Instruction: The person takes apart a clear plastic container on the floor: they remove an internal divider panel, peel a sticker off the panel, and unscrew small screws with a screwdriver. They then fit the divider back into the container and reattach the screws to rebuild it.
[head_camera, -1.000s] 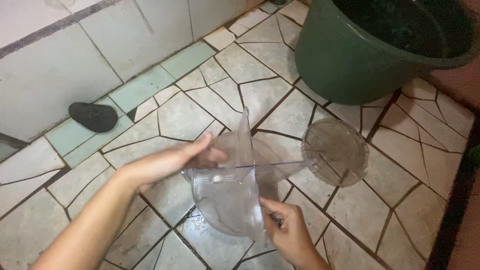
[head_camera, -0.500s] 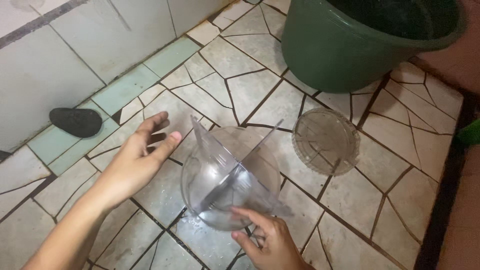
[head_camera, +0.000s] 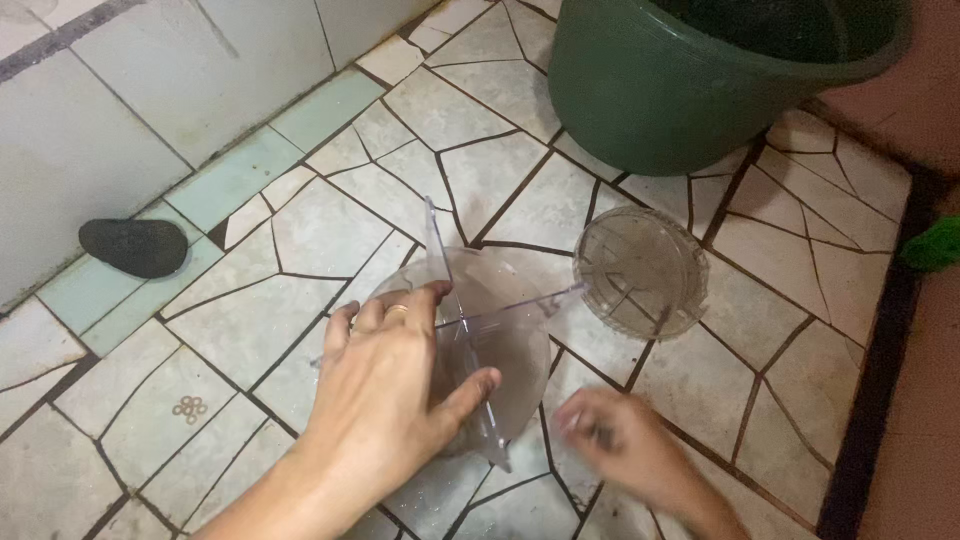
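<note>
Closest to me, my right hand (head_camera: 625, 445) sits low over the floor (head_camera: 330, 235), just right of the dish (head_camera: 470, 350). It is blurred, so I cannot tell whether its fingers are curled or spread, and I see nothing in them. Whether it touches the dish I cannot say either.

Just left of it, my left hand (head_camera: 385, 395) lies on the dish from above. Its fingers (head_camera: 430, 295) are spread wide over the rim, and the thumb presses against the near side by an upright clear divider, so the hand has the dish in a loose, open clasp. A ring shows on 1 finger.

The dish is a clear round plastic one with thin upright partitions crossing in its middle. It sits on the cracked-tile floor, about at the centre of the view.

To its right and a bit farther off, a clear round lid (head_camera: 640, 270) lies flat on the tiles, near the dish but apart from it.

On the left, a dark stone (head_camera: 133, 246) rests on a pale green tile strip at the foot of the wall (head_camera: 120, 110).

Farthest away, at the top right, a green bucket (head_camera: 680, 90) stands on the floor, well beyond the lid.
</note>
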